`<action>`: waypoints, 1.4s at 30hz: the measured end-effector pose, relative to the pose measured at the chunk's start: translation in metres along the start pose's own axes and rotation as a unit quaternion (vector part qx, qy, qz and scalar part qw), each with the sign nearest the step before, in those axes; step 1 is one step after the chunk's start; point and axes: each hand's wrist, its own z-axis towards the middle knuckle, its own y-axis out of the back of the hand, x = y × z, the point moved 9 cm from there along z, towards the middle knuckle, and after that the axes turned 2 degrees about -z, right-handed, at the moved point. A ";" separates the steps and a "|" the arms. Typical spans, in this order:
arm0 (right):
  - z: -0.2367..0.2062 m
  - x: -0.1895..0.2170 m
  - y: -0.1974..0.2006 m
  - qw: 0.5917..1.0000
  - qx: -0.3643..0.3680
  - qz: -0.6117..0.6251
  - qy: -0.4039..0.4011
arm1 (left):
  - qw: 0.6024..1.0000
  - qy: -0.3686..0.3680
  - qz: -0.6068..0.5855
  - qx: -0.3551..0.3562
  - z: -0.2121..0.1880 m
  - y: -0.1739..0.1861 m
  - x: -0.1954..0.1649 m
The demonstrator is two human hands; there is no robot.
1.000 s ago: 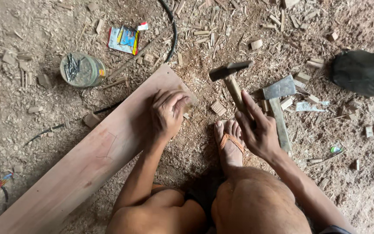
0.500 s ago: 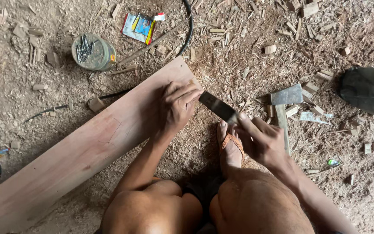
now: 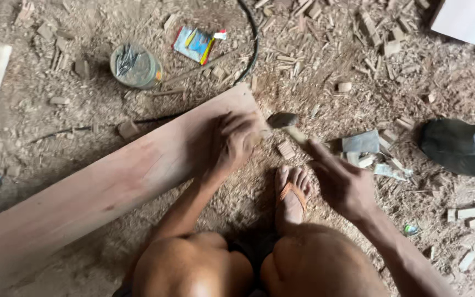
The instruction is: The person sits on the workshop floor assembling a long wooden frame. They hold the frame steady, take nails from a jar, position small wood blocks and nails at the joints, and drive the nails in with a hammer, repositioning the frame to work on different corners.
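While crouched over bare knees (image 3: pixel 248 269), grips a hammer (image 3: pixel 290 125) in the right hand (image 3: pixel 342 184), fingers wrapped on its handle, head just beside the plank (image 3: pixel 111 187) end. Pinches something hidden at that end with the left hand (image 3: pixel 232 144). Beyond, a jar of nails (image 3: pixel 136 66).

The plank (image 3: pixel 111 187) under my left grip (image 3: pixel 232 144) was bare wood, planed smooth and matt, pale reddish. The hammer (image 3: pixel 284 122) in my right grip (image 3: pixel 342 184) had a dull dark metal head on a pale wooden handle. The floor (image 3: pixel 358 71) was rough with sawdust and splintery wood offcuts. A clear plastic tub (image 3: pixel 136 66) held grey metal nails. The bag (image 3: pixel 460 144) was black plastic, faintly glossy. My sandal (image 3: pixel 291 193) strap looked like orange rubber.
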 end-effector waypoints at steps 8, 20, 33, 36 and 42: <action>-0.015 -0.018 -0.037 0.997 0.020 -0.077 0.016 | 0.974 0.200 0.101 0.013 0.018 0.044 0.007; -0.001 -0.032 -0.040 0.983 0.074 -0.056 -0.159 | 0.969 0.222 0.102 -0.042 0.001 0.050 0.017; -0.019 -0.011 -0.041 0.993 -0.069 0.025 0.089 | 0.957 0.262 0.101 -0.070 -0.003 0.069 0.024; -0.021 -0.016 -0.062 0.999 0.017 -0.011 0.044 | 0.956 0.258 0.119 -0.074 -0.003 0.068 0.022; -0.021 0.005 -0.059 0.979 -0.089 -0.137 0.125 | 0.953 0.282 0.077 -0.079 -0.013 0.067 0.029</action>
